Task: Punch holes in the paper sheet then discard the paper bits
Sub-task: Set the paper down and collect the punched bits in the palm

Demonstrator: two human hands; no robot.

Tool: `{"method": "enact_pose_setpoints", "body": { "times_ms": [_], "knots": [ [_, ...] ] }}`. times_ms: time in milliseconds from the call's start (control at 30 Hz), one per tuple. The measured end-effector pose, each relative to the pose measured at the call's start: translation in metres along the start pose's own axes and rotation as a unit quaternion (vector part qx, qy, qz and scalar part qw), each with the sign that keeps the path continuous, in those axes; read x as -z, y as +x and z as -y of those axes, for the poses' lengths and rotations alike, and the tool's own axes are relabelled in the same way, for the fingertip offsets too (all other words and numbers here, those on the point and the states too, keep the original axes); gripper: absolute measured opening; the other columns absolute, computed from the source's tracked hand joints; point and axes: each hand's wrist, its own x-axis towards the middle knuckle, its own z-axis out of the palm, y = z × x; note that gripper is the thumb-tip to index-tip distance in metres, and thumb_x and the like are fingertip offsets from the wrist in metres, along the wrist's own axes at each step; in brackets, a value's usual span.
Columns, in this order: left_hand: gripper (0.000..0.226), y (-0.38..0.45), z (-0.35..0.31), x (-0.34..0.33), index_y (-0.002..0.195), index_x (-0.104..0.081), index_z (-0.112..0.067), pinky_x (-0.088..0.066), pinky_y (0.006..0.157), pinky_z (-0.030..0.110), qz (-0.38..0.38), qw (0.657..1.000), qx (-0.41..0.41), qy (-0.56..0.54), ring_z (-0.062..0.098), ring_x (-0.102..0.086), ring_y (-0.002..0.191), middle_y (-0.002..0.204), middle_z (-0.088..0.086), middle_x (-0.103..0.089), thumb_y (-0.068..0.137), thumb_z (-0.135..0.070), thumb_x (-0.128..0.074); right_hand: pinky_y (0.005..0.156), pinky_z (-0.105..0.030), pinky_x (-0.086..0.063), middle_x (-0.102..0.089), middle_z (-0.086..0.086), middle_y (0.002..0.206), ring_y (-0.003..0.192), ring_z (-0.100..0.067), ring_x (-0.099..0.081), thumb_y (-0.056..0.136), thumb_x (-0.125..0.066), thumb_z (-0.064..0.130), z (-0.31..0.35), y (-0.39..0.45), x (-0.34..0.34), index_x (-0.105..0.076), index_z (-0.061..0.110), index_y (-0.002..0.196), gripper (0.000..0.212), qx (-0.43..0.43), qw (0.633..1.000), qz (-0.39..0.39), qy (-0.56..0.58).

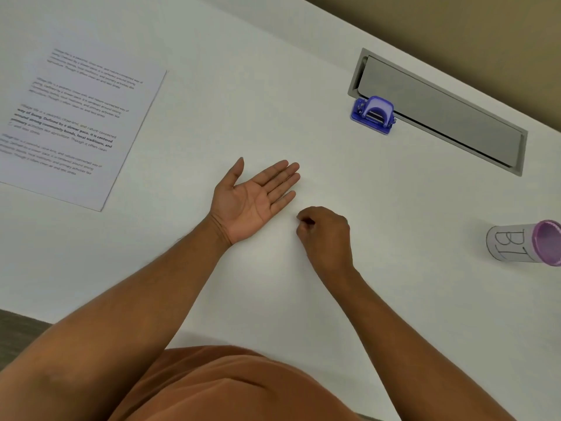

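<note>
A printed paper sheet (76,123) lies flat at the far left of the white table (243,86). A small blue hole punch (374,114) stands at the back, right of centre. My left hand (253,202) rests palm up on the table with fingers flat and nothing visible in it. Just to its right, my right hand (323,235) is curled with fingertips pinched together on the table surface; whether it holds paper bits is too small to tell. A purple-rimmed cup (525,243) marked "BI" lies on its side at the far right.
A grey metal cable hatch (440,110) is set into the table behind the punch. The table's near edge runs by my orange shirt (227,387). A beige wall (455,25) borders the far side.
</note>
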Motion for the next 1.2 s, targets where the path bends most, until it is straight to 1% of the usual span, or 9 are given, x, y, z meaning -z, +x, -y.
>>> {"method": "enact_pose_setpoints", "body": {
  "times_ms": [67,133,200,467,633,767,933,1100,1200],
  "knots": [
    [0.079,0.001,0.003,-0.001,0.163,-0.038,-0.002,-0.02,0.134,0.048,-0.001,1.0,-0.004,-0.003,0.031,-0.037,0.159,0.17,0.018,-0.04,0.111,-0.06,-0.033,0.08,-0.021,-0.058,-0.076,0.016,0.082,0.08,-0.002,-0.072,0.084,-0.073,0.004,0.011,0.0,0.005,-0.081,0.017,0.092,0.017,-0.096,0.991,-0.008,0.091],
    [0.079,0.002,0.007,-0.002,0.163,-0.039,-0.001,-0.019,0.135,0.048,0.004,1.0,-0.003,-0.012,0.032,-0.036,0.16,0.17,0.018,-0.04,0.11,-0.06,-0.035,0.073,-0.009,-0.052,-0.073,0.021,0.074,0.076,0.003,-0.071,0.081,-0.077,0.01,0.026,-0.003,0.007,-0.08,0.023,0.086,0.015,-0.107,0.982,-0.019,0.153],
    [0.08,0.003,0.012,-0.004,0.163,-0.039,0.0,-0.019,0.134,0.048,0.011,1.0,0.004,-0.016,0.032,-0.036,0.16,0.17,0.019,-0.039,0.11,-0.06,-0.036,0.07,-0.005,-0.049,-0.075,0.021,0.077,0.077,0.002,-0.072,0.082,-0.078,0.014,0.042,-0.005,0.006,-0.08,0.024,0.086,0.01,-0.087,0.974,-0.014,0.207],
    [0.081,0.006,0.026,-0.01,0.162,-0.04,-0.001,-0.024,0.133,0.047,0.033,0.999,0.027,0.001,0.029,-0.037,0.159,0.17,0.017,-0.041,0.11,-0.063,-0.034,0.075,-0.006,-0.051,-0.076,0.014,0.087,0.082,0.001,-0.072,0.086,-0.081,0.012,0.056,0.002,-0.003,-0.078,0.022,0.096,0.015,-0.073,0.973,0.003,0.219],
    [0.081,0.006,0.025,-0.011,0.163,-0.037,0.0,-0.032,0.13,0.047,0.034,0.999,0.027,-0.001,0.03,-0.036,0.159,0.17,0.018,-0.04,0.111,-0.062,-0.031,0.079,-0.009,-0.054,-0.079,0.011,0.094,0.088,0.001,-0.073,0.09,-0.076,0.009,0.054,0.003,0.003,-0.078,0.019,0.108,0.021,-0.048,0.972,-0.003,0.231],
    [0.082,0.007,0.026,-0.014,0.161,-0.04,0.001,-0.034,0.129,0.047,0.047,0.998,0.031,-0.009,0.03,-0.037,0.159,0.169,0.019,-0.041,0.11,-0.063,-0.035,0.076,-0.006,-0.05,-0.076,0.02,0.089,0.086,0.003,-0.071,0.085,-0.08,0.005,0.056,0.004,0.005,-0.077,0.025,0.106,0.029,-0.065,0.964,-0.002,0.256],
    [0.083,0.009,0.025,-0.016,0.16,-0.042,0.002,-0.025,0.133,0.047,0.051,0.998,0.037,-0.002,0.031,-0.036,0.16,0.17,0.019,-0.04,0.11,-0.065,-0.032,0.082,-0.009,-0.054,-0.07,0.034,0.092,0.093,0.006,-0.072,0.094,-0.067,0.005,0.053,0.001,0.009,-0.075,0.022,0.116,0.029,-0.032,0.975,0.008,0.219],
    [0.084,0.009,0.026,-0.017,0.161,-0.04,0.0,-0.027,0.131,0.048,0.055,0.998,0.04,-0.004,0.03,-0.038,0.159,0.17,0.018,-0.04,0.11,-0.066,-0.032,0.079,-0.009,-0.054,-0.075,0.017,0.097,0.089,0.003,-0.073,0.089,-0.079,0.007,0.052,0.0,0.01,-0.074,0.016,0.117,0.03,-0.017,0.974,-0.01,0.225],
    [0.084,0.009,0.026,-0.018,0.161,-0.041,0.001,-0.033,0.129,0.049,0.054,0.998,0.033,0.0,0.031,-0.039,0.158,0.169,0.019,-0.041,0.11,-0.066,-0.031,0.078,-0.01,-0.054,-0.077,0.018,0.096,0.09,0.0,-0.073,0.09,-0.078,0.011,0.05,0.0,0.012,-0.075,0.021,0.112,0.024,-0.01,0.968,-0.031,0.25]
  ]
}}
